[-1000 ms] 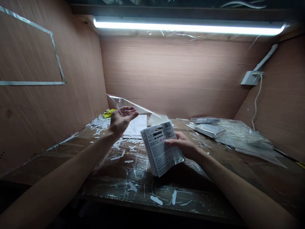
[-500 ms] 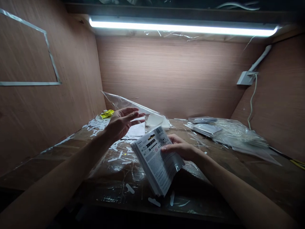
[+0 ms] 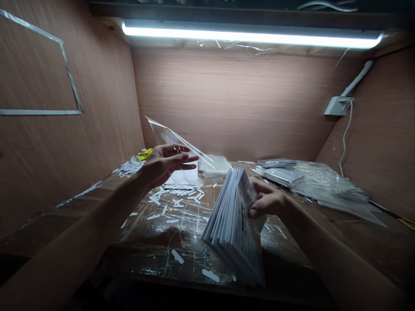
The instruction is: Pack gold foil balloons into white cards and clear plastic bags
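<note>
A stack of printed white cards [image 3: 231, 220], its layered edges facing left, is held upright and slightly tilted by my right hand [image 3: 267, 198], thumb on the printed face. My left hand [image 3: 168, 162] is raised at centre left with its fingers apart. A clear plastic bag [image 3: 175, 138] stands up just behind the left fingers; whether they touch it is hard to tell. White sheets [image 3: 186, 177] lie on the table behind and below that hand. Beside them rests a translucent white pile [image 3: 215, 165].
Small white paper scraps [image 3: 158, 196] litter the brown table [image 3: 145, 250]. At the back left is a yellow wrapper [image 3: 144, 154]. Packed card stacks [image 3: 282, 175] and a heap of clear bags [image 3: 330, 185] lie right. Wooden walls enclose the table under a tube light [image 3: 253, 36].
My right hand has moved right and turned the stack, so its layered edges show instead of its printed face. The clear bag behind my left hand has shifted and stands higher.
</note>
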The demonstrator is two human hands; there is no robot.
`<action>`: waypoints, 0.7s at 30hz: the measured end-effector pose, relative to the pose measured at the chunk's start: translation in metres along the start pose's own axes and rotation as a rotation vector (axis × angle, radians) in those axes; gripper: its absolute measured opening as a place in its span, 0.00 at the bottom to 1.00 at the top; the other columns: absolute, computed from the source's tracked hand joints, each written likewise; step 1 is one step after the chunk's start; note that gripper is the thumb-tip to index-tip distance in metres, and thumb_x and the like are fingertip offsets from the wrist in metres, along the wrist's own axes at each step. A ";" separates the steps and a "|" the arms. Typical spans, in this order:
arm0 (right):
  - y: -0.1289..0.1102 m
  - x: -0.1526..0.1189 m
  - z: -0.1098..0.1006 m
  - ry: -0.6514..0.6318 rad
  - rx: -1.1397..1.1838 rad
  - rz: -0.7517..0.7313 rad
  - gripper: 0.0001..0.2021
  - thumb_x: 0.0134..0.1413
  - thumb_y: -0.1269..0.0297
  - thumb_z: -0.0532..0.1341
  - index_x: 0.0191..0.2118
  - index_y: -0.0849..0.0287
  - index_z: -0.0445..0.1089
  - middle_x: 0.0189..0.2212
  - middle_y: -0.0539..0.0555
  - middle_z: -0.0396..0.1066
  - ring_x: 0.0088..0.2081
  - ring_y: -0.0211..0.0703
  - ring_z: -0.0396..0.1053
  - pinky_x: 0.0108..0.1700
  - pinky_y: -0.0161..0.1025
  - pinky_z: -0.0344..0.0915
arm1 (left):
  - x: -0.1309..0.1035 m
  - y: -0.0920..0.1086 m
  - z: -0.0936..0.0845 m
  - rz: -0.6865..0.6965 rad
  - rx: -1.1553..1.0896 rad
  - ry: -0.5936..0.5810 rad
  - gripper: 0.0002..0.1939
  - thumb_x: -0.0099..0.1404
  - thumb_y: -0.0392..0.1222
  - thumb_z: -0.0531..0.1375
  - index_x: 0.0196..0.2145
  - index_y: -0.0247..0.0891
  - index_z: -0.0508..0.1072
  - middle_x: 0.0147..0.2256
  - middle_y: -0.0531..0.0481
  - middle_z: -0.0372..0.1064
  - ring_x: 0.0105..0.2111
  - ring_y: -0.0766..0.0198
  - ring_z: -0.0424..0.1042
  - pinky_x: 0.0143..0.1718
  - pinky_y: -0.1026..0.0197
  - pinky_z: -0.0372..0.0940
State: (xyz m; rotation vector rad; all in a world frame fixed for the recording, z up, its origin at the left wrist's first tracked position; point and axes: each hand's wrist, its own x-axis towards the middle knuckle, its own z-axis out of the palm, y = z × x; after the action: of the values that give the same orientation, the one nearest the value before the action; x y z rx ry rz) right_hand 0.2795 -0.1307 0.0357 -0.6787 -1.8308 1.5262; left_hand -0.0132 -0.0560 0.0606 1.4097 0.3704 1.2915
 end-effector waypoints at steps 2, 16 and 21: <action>0.000 0.001 -0.001 -0.033 -0.030 0.047 0.16 0.36 0.62 0.76 0.35 0.60 0.80 0.29 0.52 0.77 0.29 0.44 0.75 0.31 0.36 0.72 | -0.002 0.000 0.003 -0.042 -0.024 -0.050 0.12 0.52 0.34 0.74 0.35 0.30 0.79 0.32 0.41 0.78 0.48 0.36 0.78 0.51 0.34 0.73; 0.001 0.016 0.004 -0.254 -0.162 0.070 0.16 0.50 0.62 0.71 0.45 0.61 0.79 0.40 0.55 0.80 0.42 0.47 0.78 0.46 0.42 0.74 | -0.017 0.005 0.021 -0.213 -0.080 -0.220 0.17 0.51 0.43 0.76 0.37 0.37 0.80 0.30 0.44 0.77 0.51 0.31 0.75 0.45 0.37 0.75; 0.003 0.016 0.005 -0.238 -0.169 0.074 0.17 0.50 0.62 0.71 0.46 0.63 0.78 0.40 0.56 0.80 0.41 0.46 0.78 0.46 0.41 0.74 | -0.018 0.006 0.025 -0.191 -0.030 -0.240 0.18 0.51 0.47 0.76 0.37 0.37 0.80 0.48 0.38 0.77 0.53 0.30 0.73 0.47 0.36 0.75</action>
State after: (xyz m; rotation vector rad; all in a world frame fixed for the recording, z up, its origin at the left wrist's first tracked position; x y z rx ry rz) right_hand 0.2656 -0.1218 0.0349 -0.6726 -2.1535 1.5681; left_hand -0.0009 -0.0852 0.0624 1.4483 0.3129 0.9583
